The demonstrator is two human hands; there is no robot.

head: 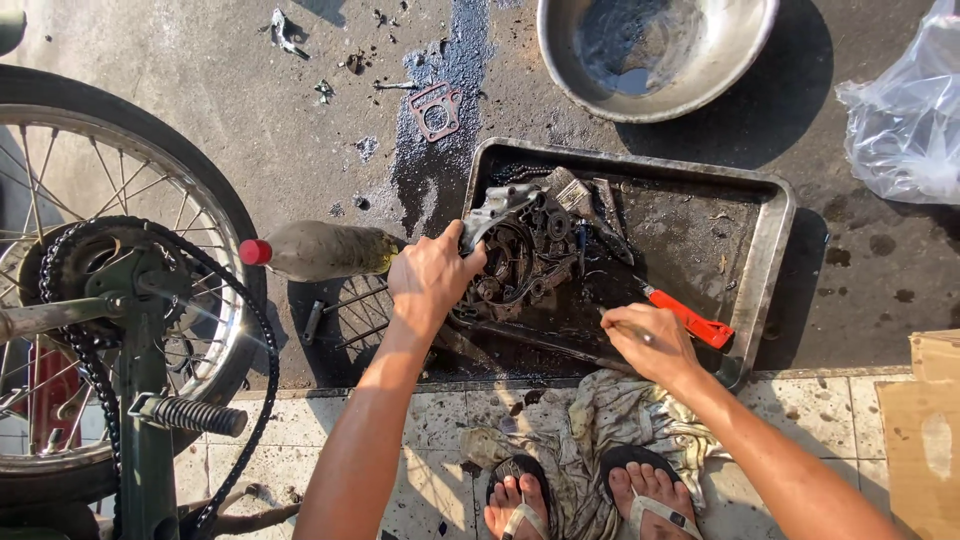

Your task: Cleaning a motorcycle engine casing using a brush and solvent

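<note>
Oil-stained rough concrete floor, pale speckled tiles along near edge. Rectangular metal tray [770, 215], black with grease. Left hand [432, 275] clamped on rim of grimy cast engine cover [515, 255] at tray's left edge. Right hand [650, 340] closed round slim metal tool [628, 330] near tray's front edge, beside orange-handled knife [690, 318]. Round dented steel basin [655, 50] beyond far edge; crumpled rag [610, 415] on tiles.

One tray [765, 215], one bowl [700, 85], one bottle [320, 250]

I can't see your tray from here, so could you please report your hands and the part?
Left hand gripping the oily engine cover in the metal tray. Right hand holding a thin tool beside the red-handled cutter. Plastic bottle lying alongside.
</note>
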